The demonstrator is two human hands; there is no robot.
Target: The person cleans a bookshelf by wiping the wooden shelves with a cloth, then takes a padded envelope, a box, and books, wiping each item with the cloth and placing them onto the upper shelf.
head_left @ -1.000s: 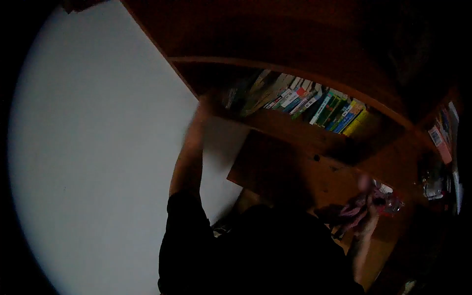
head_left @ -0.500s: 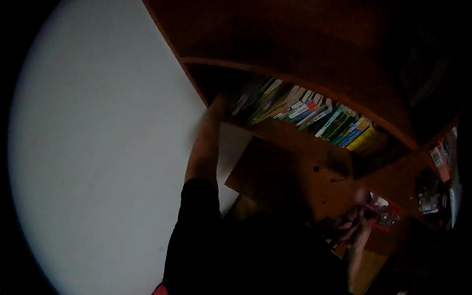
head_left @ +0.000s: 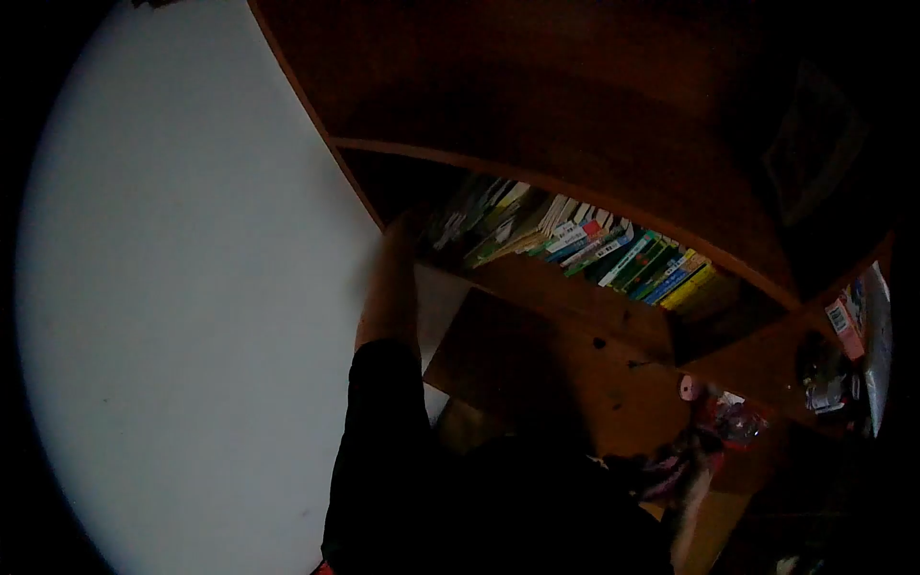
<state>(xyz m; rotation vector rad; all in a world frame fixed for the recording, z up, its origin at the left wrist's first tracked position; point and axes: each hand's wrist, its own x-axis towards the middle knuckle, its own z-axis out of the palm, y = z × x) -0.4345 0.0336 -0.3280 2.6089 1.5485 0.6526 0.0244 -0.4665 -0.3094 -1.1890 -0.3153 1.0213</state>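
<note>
My left arm stretches up to the left end of a wooden shelf, where my left hand (head_left: 404,228) is lost in the dark; its fingers do not show. Nearest to it is a row of leaning books (head_left: 585,240). At the lower right, my right hand (head_left: 707,452) is dim and blurred, with its fingers seeming closed on a dark and pink cloth (head_left: 661,470). Just beyond that hand lies a red packet with clear plastic (head_left: 738,424). A small pink round thing (head_left: 687,387) sits beside the packet.
A white wall (head_left: 192,287) fills the left side. The wooden shelf board (head_left: 537,177) runs above the books. On the desktop (head_left: 565,383) are small dark items (head_left: 600,342). A pink box (head_left: 844,328) and plastic-wrapped things stand at the far right.
The view has shifted, so the shelf and books sit lower and further left. My left hand stays at the shelf's left end. My right hand has drawn back slightly from the red packet.
</note>
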